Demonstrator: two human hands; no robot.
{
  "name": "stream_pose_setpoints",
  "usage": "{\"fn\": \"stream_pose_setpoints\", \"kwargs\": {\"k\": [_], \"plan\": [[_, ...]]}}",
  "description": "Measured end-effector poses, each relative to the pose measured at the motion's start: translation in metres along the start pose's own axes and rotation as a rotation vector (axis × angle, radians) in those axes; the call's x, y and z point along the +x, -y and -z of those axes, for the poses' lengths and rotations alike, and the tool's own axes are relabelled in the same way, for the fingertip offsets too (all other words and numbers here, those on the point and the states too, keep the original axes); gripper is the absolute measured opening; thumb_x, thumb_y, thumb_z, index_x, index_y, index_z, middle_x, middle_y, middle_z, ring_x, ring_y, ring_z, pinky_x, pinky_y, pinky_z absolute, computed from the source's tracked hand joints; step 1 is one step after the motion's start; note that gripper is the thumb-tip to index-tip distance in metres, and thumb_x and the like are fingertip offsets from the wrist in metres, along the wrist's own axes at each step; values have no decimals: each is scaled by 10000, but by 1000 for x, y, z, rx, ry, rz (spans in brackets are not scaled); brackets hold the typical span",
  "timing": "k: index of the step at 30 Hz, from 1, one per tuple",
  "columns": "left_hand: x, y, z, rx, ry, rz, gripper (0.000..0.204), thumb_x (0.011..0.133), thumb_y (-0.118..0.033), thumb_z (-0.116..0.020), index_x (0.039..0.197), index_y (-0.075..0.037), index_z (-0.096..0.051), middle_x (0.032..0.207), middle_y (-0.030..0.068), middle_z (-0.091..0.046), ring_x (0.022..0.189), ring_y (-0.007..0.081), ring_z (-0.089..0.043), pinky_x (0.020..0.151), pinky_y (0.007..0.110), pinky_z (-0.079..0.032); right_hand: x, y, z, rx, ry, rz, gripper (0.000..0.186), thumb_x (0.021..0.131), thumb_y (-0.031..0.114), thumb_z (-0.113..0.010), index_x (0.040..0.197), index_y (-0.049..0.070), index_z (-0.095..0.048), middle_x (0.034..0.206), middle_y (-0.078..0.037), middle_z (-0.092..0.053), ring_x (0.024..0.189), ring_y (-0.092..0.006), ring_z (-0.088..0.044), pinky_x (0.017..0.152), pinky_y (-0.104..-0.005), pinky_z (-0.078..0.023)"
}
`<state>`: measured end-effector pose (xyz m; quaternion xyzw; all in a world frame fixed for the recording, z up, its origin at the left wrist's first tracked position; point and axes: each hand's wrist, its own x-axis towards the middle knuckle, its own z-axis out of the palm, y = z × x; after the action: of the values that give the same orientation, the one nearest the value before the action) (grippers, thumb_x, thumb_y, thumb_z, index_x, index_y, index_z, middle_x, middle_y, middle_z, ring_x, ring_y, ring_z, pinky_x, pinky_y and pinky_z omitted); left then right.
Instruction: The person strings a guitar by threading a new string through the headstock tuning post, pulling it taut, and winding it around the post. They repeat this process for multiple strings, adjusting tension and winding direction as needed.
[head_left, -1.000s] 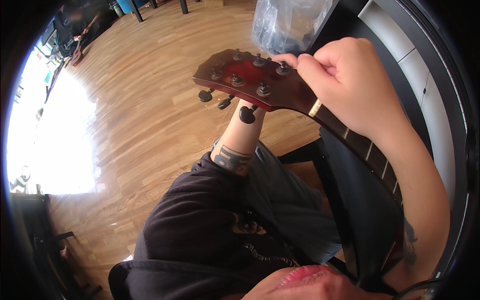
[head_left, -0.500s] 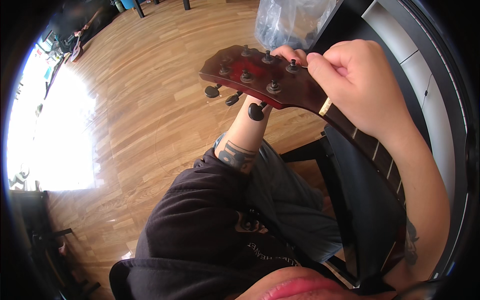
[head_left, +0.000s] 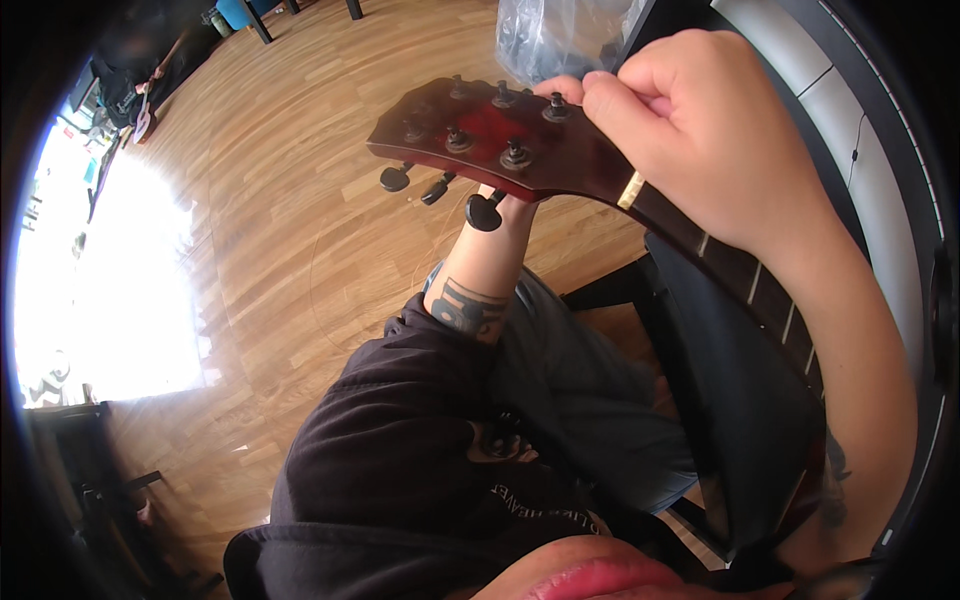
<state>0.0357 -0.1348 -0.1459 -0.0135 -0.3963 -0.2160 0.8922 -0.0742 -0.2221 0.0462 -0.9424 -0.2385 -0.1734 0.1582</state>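
A wood floor (head_left: 290, 180) spreads below us, glaring white at the left; a clear plastic bag (head_left: 560, 40) stands beyond the guitar headstock (head_left: 490, 122), which lies before us, upper centre. Our right hand (head_left: 700, 130) is curled, thumb and fingers pinched by a tuning post (head_left: 556, 108); our left hand (head_left: 562, 88) is mostly hidden behind, its grip unclear. Since half a second ago, headstock and bag sit higher and farther left in view.
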Motion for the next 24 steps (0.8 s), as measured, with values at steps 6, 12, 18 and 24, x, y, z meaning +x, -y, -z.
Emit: {"fn": "stream_pose_setpoints", "kwargs": {"k": [6,12,18,24], "plan": [[1,1,12,66,18,14,475,949,-422,-669,1160,-11,-563,1052,122,-678,949,191,-698,795,288,-590,6,17,15,-14,111,-95,404,903,130,-600,540,-46,-599,426,-178,-484,330,-264,-450,400,-381,-359],[2,5,22,124,7,20,455,965,-395,-655,1196,-16,-555,1080,117,-669,969,183,-688,788,285,-590,18,35,25,15,171,-251,373,890,137,-592,569,-52,-630,452,-207,-502,361,-332,-495,423,-393,-415],[-2,6,29,150,5,10,439,981,-367,-641,1233,-21,-546,1107,113,-659,989,174,-679,781,281,-590,9,27,23,-4,94,-94,372,884,143,-581,575,-58,-632,472,-220,-516,397,-355,-540,457,-407,-458],[2,8,20,111,37,-23,395,981,-331,-654,1215,-27,-561,1109,124,-668,1002,197,-683,800,306,-597,4,21,21,-1,63,-54,377,882,141,-580,564,-58,-623,474,-223,-516,407,-363,-550,466,-412,-471]]}}
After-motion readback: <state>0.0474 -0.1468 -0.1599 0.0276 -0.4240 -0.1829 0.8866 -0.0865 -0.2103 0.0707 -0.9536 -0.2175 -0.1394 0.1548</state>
